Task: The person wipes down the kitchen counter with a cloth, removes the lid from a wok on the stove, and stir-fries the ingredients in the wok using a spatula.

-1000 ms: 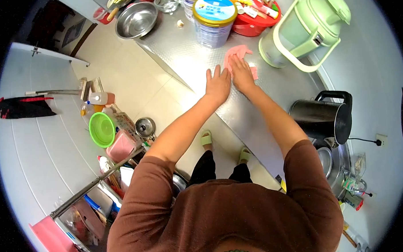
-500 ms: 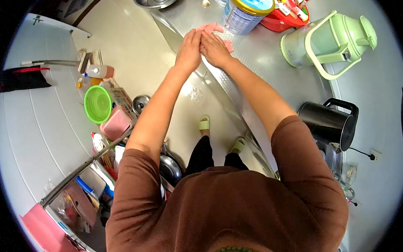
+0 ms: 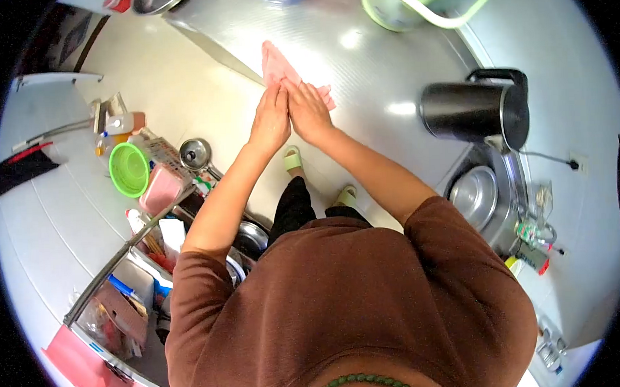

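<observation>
A pink cloth [image 3: 279, 63] lies at the front edge of the metal counter [image 3: 381, 75], partly under my fingers. My right hand [image 3: 308, 113] presses on it with the fingers close together, and part of the cloth shows beyond them to the right. Beside it, touching at the thumbs, my left hand [image 3: 271, 120] has its fingertips at the cloth's near edge. Its fingers are stretched out and close together. What lies under both sets of fingertips is hidden.
A black kettle [image 3: 461, 111] stands on the right, near a sink with a metal basin [image 3: 474, 196]. The light green thermos [image 3: 385, 10] is cut off at the top. On the left are a green basin [image 3: 129, 170] and a pot lid [image 3: 195, 154].
Both hands and the cloth have moved along the counter's front edge, toward my body. The view has shifted, so the thermos and blue tin now sit at the top edge.
</observation>
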Demonstrator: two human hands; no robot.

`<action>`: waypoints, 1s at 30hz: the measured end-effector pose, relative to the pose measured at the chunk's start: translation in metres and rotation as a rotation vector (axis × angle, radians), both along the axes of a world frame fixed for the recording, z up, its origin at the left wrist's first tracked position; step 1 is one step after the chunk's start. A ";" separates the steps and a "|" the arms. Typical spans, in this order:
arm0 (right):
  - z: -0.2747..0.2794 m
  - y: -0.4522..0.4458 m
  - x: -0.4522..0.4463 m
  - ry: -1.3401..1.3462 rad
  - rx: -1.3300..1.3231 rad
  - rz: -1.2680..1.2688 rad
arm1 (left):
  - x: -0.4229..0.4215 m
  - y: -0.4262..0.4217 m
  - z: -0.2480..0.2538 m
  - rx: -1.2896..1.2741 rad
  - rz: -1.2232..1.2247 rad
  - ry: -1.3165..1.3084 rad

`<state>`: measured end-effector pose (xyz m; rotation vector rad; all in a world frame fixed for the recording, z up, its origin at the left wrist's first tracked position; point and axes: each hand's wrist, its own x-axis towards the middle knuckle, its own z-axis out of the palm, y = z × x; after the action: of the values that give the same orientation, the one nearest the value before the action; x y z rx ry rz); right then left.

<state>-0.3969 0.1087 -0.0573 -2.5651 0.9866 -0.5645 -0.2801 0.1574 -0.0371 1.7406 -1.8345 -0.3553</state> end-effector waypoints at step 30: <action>-0.006 0.267 -0.451 0.146 0.087 -0.537 | -0.414 0.178 0.026 0.246 -0.830 -0.052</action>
<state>-0.8482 0.3757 -0.0630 -2.2804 1.7295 -0.4518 -0.6944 0.3352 -0.0110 1.0358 -2.5731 -0.8873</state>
